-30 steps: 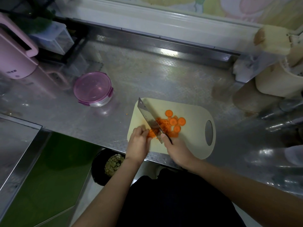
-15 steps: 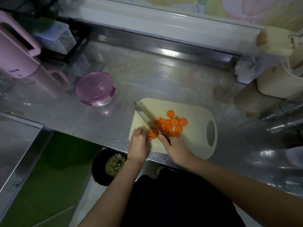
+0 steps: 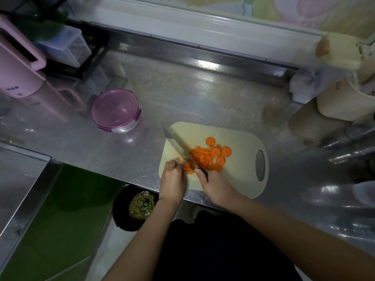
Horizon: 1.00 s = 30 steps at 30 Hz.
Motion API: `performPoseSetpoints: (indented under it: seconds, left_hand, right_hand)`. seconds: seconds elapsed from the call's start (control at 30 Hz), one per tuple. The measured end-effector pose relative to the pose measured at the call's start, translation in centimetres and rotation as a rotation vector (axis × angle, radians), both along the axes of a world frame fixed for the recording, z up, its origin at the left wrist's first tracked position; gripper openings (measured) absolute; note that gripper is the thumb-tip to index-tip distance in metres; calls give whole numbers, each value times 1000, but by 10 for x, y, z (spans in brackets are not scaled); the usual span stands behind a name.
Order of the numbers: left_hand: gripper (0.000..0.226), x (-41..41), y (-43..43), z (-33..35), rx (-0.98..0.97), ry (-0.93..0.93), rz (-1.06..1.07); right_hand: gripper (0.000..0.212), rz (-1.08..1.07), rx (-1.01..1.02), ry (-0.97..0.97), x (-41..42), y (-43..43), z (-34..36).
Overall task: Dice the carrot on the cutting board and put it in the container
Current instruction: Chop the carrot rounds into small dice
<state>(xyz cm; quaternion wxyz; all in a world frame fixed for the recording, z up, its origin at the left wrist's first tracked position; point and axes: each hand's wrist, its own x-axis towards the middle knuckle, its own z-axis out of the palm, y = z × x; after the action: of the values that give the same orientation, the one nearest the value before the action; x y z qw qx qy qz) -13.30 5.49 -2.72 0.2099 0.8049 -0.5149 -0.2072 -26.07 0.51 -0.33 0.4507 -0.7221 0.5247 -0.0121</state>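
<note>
Head view: right hand (image 3: pixel 217 187) holds knife (image 3: pixel 178 145), left hand (image 3: pixel 172 179) pinches carrot (image 3: pixel 188 166); pink kettle (image 3: pixel 18 74) label blurred, unreadable.

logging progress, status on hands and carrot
Right hand grips knife, blade in carrot. Left hand holds carrot by the blade. Some slices undiced; container lidded.

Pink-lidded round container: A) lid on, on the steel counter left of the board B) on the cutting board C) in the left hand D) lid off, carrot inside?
A: the round clear container with the pink lid stands closed on the steel counter, apart from the cream plastic cutting board, where the left hand holds orange carrot.
</note>
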Motion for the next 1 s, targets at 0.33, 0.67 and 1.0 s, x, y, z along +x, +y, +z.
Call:
performPoseSetpoints:
  seconds: [0.33, 0.67, 1.0]
  left_hand:
    - [29, 2, 0, -3, 8, 41, 4]
    - [33, 5, -11, 2, -33, 155, 29]
    - [34, 9, 1, -1, -63, 113, 20]
  right_hand:
    - [52, 1, 31, -23, 7, -18, 2]
    - [41, -51, 29, -105, 0, -19, 9]
    - [38, -99, 77, -108, -2, -7, 18]
